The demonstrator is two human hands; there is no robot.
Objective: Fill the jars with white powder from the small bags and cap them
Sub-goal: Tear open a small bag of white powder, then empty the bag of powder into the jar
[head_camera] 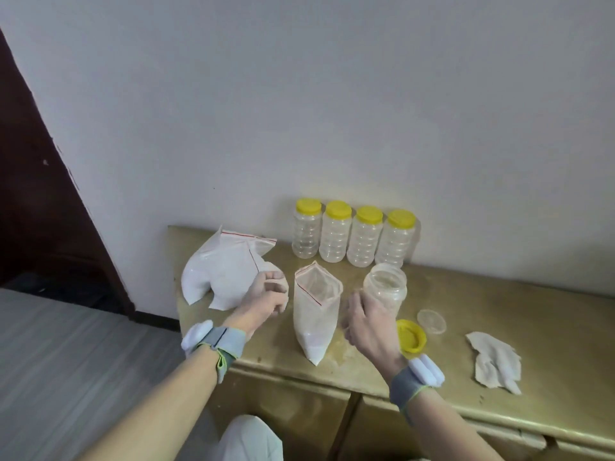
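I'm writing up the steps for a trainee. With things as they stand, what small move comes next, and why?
Probably take the open bag by its mouth with the left hand and tip it towards the uncapped jar: the right hand grips that jar, which looks empty, right beside the bag.

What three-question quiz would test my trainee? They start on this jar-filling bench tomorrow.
1. How many capped jars stand in the back row?
2. True or false: the middle zip bag of white powder is sealed shut.
3. The right hand grips: A) the loose yellow lid, B) the uncapped jar, C) the crumpled paper.

Key: 1) four; 2) false, its mouth is open; 3) B.
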